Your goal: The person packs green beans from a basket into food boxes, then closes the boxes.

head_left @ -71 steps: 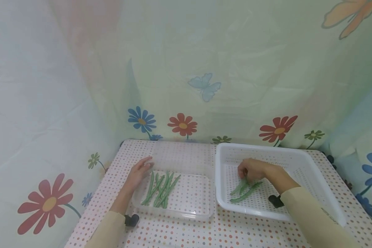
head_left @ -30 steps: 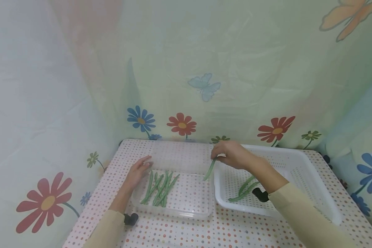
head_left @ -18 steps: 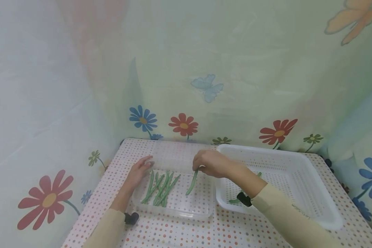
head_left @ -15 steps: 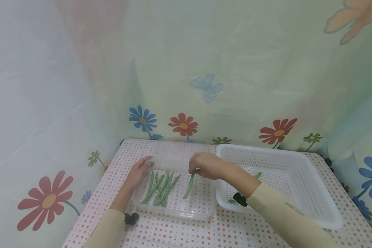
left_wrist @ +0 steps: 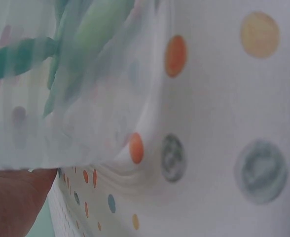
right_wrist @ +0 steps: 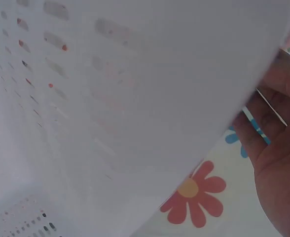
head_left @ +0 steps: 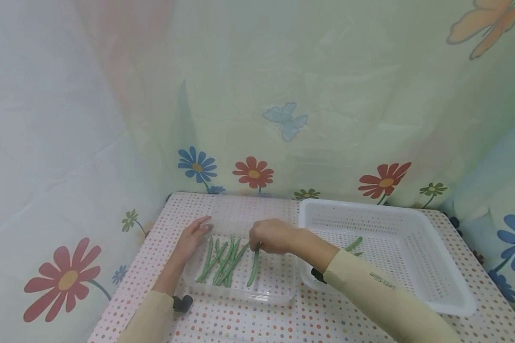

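My right hand (head_left: 271,236) pinches the upper end of a green bean (head_left: 253,271), which hangs down over the clear plastic box (head_left: 263,297). Inside that box, several other green beans (head_left: 226,263) lie in a loose, crossing bunch on the left. My left hand (head_left: 191,240) rests at the box's left side, fingers extended toward its back corner. In the left wrist view, part of the left hand (left_wrist: 17,202) shows below the see-through box wall (left_wrist: 110,118). The right wrist view has the right hand (right_wrist: 278,138) partly behind the basket wall; the bean is hidden there.
Right of the box stands a white perforated basket (head_left: 448,276) with a few green beans (head_left: 354,244) in it, partly covered by my right sleeve (head_left: 369,286). The box's clear lid (head_left: 240,209) lies back on the dotted tablecloth (head_left: 240,324).
My right hand took a green bean from the basket, carried it left over the box and lowered it beside the bunch. The left hand has stayed at the box's side.
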The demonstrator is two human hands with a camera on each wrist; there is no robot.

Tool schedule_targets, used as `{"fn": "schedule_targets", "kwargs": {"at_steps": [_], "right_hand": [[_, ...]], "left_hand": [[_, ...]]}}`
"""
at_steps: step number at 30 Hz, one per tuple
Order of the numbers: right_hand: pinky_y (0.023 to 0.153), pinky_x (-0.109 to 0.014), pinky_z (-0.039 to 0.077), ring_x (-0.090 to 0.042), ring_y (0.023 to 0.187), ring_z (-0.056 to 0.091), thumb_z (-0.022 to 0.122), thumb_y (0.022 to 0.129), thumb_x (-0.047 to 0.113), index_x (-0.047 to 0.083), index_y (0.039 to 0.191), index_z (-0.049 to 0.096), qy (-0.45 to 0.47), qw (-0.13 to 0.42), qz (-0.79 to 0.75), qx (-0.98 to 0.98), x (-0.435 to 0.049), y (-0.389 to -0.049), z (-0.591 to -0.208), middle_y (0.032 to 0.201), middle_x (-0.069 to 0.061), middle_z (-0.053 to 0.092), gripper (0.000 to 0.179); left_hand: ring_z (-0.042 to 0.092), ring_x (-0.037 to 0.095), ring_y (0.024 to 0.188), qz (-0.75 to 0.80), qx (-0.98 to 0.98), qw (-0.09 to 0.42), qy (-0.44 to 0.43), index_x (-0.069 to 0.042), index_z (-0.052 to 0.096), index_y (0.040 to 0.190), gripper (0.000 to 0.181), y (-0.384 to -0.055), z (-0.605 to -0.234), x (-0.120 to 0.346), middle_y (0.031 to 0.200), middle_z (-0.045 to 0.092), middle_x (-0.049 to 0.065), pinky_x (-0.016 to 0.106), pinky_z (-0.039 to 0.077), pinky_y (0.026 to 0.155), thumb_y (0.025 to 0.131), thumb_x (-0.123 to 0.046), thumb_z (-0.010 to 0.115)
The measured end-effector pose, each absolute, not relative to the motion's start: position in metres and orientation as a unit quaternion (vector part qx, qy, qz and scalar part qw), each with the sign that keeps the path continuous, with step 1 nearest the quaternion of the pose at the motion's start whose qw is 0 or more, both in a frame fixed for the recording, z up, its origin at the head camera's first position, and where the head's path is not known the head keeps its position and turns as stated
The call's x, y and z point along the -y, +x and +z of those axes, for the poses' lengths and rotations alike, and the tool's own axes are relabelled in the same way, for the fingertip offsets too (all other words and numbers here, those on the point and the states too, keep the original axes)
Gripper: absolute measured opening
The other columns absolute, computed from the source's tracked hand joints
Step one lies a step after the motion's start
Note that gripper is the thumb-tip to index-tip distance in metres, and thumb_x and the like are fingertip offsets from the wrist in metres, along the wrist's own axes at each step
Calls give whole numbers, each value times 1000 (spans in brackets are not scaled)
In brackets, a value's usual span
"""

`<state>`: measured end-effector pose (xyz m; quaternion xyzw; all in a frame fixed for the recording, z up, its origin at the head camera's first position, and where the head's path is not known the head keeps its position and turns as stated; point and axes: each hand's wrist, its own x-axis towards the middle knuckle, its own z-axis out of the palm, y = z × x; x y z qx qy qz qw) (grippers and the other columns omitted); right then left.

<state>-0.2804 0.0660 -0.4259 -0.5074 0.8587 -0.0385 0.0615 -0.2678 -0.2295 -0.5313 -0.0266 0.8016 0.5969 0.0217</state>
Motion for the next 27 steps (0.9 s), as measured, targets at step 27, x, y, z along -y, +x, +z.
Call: {"fn": "schedule_targets", "kwargs": {"at_steps": [27], "right_hand": [[112, -32, 52, -13, 135, 61, 81, 91, 9, 25, 125, 77, -528, 34, -53, -847, -53, -283, -427, 138, 7, 70, 37]], "left_hand": [[45, 35, 150, 594, -803, 24, -24, -27, 51, 152, 43, -267, -531, 230, 153, 58, 10, 58, 33, 125, 111, -37, 47]]}}
